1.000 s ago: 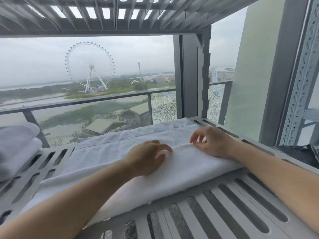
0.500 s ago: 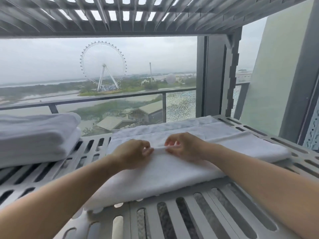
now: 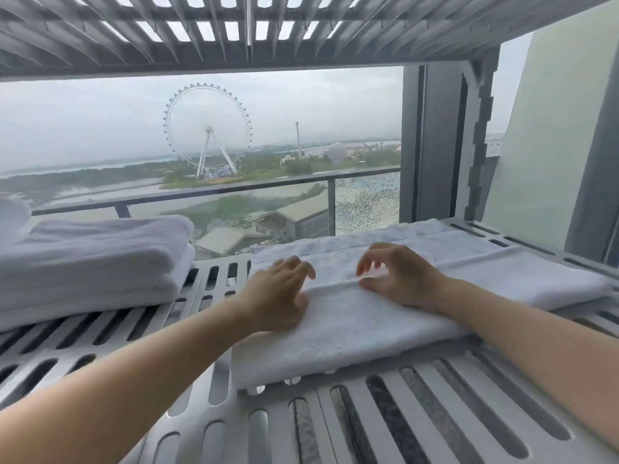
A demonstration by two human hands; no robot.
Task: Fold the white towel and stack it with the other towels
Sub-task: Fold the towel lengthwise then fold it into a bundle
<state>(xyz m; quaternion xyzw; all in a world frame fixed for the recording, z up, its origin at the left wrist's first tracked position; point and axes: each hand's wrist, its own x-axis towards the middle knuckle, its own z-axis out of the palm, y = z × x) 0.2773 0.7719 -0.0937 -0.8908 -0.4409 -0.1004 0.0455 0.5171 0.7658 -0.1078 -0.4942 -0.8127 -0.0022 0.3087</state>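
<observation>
2 items: white towel, part-folded flat on slatted shelf, left hand and right hand open-fingered, apparently pressing its fold; towel stack waits leftward.

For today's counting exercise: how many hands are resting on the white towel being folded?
2. The left hand rests on the white towel near its left end; the right hand rests just right of it, fingers curled. Neither is hidden.

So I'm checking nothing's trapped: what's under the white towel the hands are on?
The white towel lies on the slotted grey shelf, whose slats run out from under its near edge. Whatever lies beneath its middle is covered.
</observation>
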